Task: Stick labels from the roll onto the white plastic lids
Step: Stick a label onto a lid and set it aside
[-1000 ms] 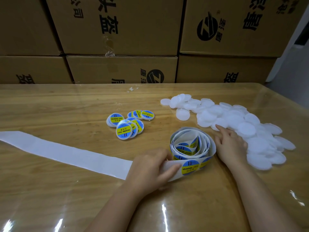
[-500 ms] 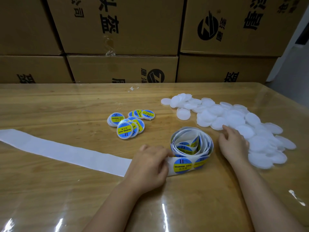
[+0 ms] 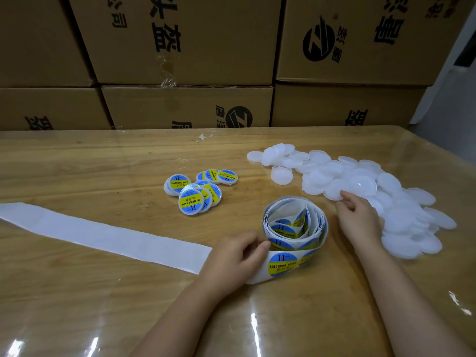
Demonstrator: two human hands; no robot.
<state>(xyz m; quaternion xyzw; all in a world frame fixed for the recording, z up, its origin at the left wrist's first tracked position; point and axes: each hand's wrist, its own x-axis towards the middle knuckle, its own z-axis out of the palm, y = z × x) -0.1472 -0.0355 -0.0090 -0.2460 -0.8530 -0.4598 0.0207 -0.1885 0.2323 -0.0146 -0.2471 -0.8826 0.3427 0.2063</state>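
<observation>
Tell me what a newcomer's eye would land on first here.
The big heap of white plastic lids on the right of the table draws the eye first, with the right hand touching its near edge. Next comes the label roll in the middle, blue-and-yellow labels showing, held by the left hand, its bare backing strip trailing off left. Behind the roll lies a small cluster of labelled lids.

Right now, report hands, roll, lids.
Left hand pinches label roll strip. Right hand at white lids, grip unclear. Labelled lids aside, clear of both.
</observation>
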